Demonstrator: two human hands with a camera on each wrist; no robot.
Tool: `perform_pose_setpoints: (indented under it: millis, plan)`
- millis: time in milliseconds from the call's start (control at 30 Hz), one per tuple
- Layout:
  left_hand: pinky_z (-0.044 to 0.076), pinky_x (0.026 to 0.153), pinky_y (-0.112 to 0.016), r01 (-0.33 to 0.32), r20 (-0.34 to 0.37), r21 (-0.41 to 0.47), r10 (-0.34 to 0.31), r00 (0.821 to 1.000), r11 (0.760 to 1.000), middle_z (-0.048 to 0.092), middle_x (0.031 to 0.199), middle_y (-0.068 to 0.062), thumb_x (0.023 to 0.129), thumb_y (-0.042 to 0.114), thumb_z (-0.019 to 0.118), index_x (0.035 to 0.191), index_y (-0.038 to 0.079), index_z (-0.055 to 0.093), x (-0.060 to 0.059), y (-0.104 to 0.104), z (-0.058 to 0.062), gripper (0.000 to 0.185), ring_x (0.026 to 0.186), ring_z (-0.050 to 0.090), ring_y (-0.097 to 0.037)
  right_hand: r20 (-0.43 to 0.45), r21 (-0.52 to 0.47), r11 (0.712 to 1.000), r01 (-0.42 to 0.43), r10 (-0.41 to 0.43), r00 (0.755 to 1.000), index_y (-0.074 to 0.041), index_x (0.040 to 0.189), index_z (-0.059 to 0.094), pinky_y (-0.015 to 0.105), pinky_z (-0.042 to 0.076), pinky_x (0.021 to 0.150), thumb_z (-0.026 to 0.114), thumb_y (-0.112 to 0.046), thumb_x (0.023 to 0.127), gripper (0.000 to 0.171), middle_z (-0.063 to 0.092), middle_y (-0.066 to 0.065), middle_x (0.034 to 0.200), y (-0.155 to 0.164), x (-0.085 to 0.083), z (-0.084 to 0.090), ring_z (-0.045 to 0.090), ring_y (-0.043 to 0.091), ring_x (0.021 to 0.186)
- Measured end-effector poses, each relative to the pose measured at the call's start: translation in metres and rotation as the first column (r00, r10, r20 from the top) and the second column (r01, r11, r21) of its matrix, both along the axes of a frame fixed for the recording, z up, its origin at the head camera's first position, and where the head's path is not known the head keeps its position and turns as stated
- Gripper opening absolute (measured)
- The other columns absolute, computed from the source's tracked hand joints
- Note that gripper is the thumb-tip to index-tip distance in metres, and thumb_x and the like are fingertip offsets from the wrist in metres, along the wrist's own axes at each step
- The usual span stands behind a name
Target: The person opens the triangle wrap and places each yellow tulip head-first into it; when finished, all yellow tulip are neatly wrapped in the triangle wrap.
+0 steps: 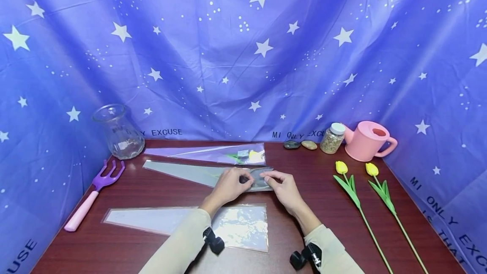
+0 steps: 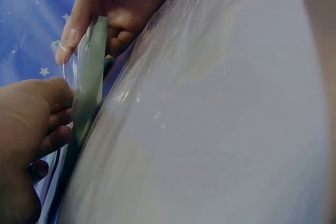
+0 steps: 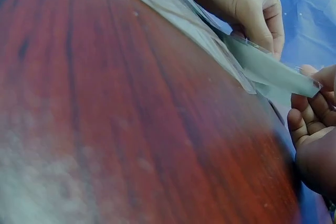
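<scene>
A clear cone-shaped plastic sleeve [image 1: 190, 172] lies across the middle of the dark wooden table [image 1: 327, 206]. My left hand [image 1: 243, 179] and my right hand [image 1: 267, 177] both pinch its wide end and lift the edge slightly. In the left wrist view my left hand [image 2: 37, 124] holds the sleeve's edge [image 2: 89, 77] from below, while my right hand [image 2: 105, 9] pinches it from above. The right wrist view shows my right hand [image 3: 315, 114], my left hand [image 3: 252, 9] and the raised sleeve edge [image 3: 273, 69] between them.
A second sleeve [image 1: 205, 153] behind holds a yellow flower; a third sleeve [image 1: 236, 223] lies nearer me. A glass vase [image 1: 118, 132] and garden fork [image 1: 93, 195] are at the left. Stones [image 1: 300, 144], a jar [image 1: 332, 138], a pink watering can [image 1: 367, 141] and two yellow tulips [image 1: 351, 191] sit at the right.
</scene>
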State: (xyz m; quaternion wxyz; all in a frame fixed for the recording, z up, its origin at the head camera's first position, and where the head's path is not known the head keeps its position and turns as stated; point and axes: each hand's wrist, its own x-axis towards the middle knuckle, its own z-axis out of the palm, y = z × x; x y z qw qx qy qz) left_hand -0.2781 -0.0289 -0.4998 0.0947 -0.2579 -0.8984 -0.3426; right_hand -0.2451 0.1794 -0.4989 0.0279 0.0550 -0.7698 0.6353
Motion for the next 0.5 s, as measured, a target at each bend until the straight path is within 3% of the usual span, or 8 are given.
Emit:
perform_pose_setpoints:
  millis: [133, 300, 500]
  plan:
    - [0.047, 0.062, -0.017, 0.013, 0.003, 0.017, -0.013, 1.000, 1.000, 0.069, 0.073, 0.012, 0.083, 0.017, 0.075, 0.084, 0.021, 0.075, 0.0001, 0.0006, 0.0036, 0.005, 0.065, 0.056, 0.001, 0.007, -0.012, 1.000, -0.010, 0.010, 1.000, 0.000, 0.116, 0.077, 0.015, 0.049, 0.093, 0.066, -0.004, 0.098, 0.022, 0.075, 0.017, 0.121, 0.0010, 0.0003, 0.0007, 0.062, 0.003, 0.112]
    - [0.051, 0.067, -0.015, 0.022, 0.045, 0.100, -0.026, 0.999, 0.995, 0.072, 0.078, 0.009, 0.083, 0.012, 0.073, 0.097, 0.016, 0.079, -0.0003, 0.0003, 0.0048, 0.016, 0.070, 0.059, 0.004, 0.020, -0.017, 1.000, -0.005, 0.005, 1.000, 0.000, 0.116, 0.076, 0.014, 0.050, 0.086, 0.067, -0.003, 0.096, 0.023, 0.075, 0.019, 0.120, 0.0034, -0.0005, 0.0002, 0.061, 0.001, 0.105]
    - [0.050, 0.070, -0.016, 0.032, 0.044, 0.101, -0.037, 0.998, 0.994, 0.074, 0.088, 0.006, 0.091, 0.015, 0.075, 0.101, 0.017, 0.084, -0.0016, -0.0029, 0.0016, 0.013, 0.075, 0.060, 0.000, 0.011, 0.022, 1.000, 0.005, -0.005, 1.000, -0.001, 0.115, 0.077, 0.016, 0.050, 0.078, 0.066, -0.003, 0.095, 0.023, 0.075, 0.018, 0.116, 0.0080, -0.0013, 0.0007, 0.061, 0.001, 0.092]
